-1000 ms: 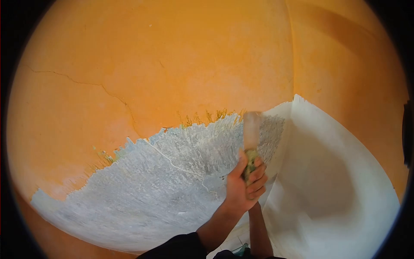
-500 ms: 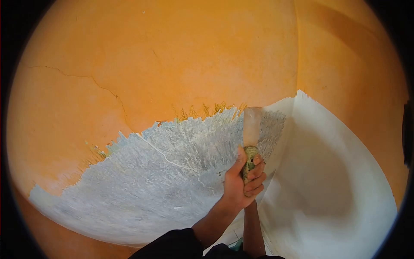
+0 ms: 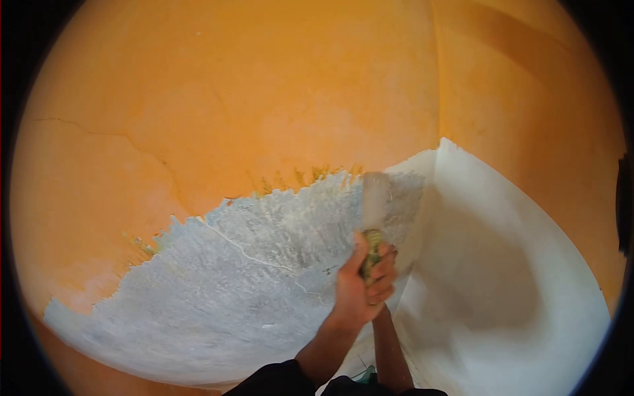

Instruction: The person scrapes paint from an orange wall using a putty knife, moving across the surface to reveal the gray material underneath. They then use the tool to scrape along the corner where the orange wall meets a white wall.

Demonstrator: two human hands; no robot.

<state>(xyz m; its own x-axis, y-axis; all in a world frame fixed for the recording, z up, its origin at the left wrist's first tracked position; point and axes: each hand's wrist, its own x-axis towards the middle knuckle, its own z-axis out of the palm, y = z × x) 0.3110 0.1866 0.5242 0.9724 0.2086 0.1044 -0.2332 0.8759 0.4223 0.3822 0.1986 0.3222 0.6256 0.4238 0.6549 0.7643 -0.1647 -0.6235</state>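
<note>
A broad-bladed scraper (image 3: 376, 201) stands almost upright against the wall, its flat blade tip at the ragged edge between orange paint and bare grey surface. My left hand (image 3: 360, 284) is closed around its worn, mottled handle (image 3: 371, 254), thumb along the left side and fingertips curled round on the right. From below, my right hand (image 3: 382, 313) meets the same handle and is mostly hidden behind the left one. The exposed grey patch (image 3: 264, 290) spreads to the left of both hands. Both the blade and the hands are slightly blurred.
Orange paint (image 3: 264, 86) covers the upper wall, with a thin crack at the left. A vertical corner lies right of the scraper. Beyond it, the adjoining wall has a smooth pale lower section (image 3: 489, 277). A dark object (image 3: 623, 204) shows at the far right edge.
The scraper and both hands have shifted slightly left and down in view. The wall has also slid left in view, its left side dropping lower. The grip looks the same.
</note>
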